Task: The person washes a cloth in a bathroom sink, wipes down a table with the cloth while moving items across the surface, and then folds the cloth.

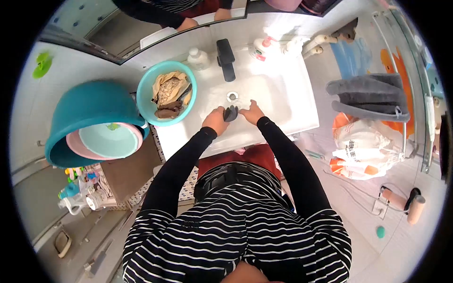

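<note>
Here, the left hand point(215, 121) grasped a dark, lobed object point(230, 114) over the washbasin point(285, 106) near the drain point(232, 96), while the right hand point(253, 113), unclenched and apparently empty, stood just beside; steady left-hand support probably best kept the lobes accessible.

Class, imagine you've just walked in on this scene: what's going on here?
Someone is at a white sink, with a small dark object, hard to identify, in the left hand. The right hand is close beside it. Both hands are on the person's side of the drain and black faucet. To the left, a turquoise basin holds bunched fabric.
</note>
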### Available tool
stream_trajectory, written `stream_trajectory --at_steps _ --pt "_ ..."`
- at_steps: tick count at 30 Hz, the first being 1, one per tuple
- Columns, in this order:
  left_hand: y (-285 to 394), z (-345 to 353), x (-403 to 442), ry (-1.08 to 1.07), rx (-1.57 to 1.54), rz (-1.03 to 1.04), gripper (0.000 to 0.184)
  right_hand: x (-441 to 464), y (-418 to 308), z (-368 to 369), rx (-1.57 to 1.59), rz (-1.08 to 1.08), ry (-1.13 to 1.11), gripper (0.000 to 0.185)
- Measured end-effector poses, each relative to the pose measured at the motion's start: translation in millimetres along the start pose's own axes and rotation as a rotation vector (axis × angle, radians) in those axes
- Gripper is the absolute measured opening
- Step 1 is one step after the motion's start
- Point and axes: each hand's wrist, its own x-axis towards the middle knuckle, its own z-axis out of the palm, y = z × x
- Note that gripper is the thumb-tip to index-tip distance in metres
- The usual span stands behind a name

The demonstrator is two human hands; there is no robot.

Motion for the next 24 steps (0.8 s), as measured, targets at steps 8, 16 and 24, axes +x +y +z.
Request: stream_trajectory --at_steps 8,16,24 --pt "38 33 -40 0.044 -0.161 0.235 0.072 -72 -28 -18 1.130 0.288 -0.200 0.036" --pt "68 53 -57 -0.046 -0.499 0.289 0.053 -105 12 -70 1.348 0.218 -0.066 0.036" --pt "161 96 -95 -0.290 -0.659 0.303 0.040 -214 101 -125 1.431 -0.029 0.145 0.057"
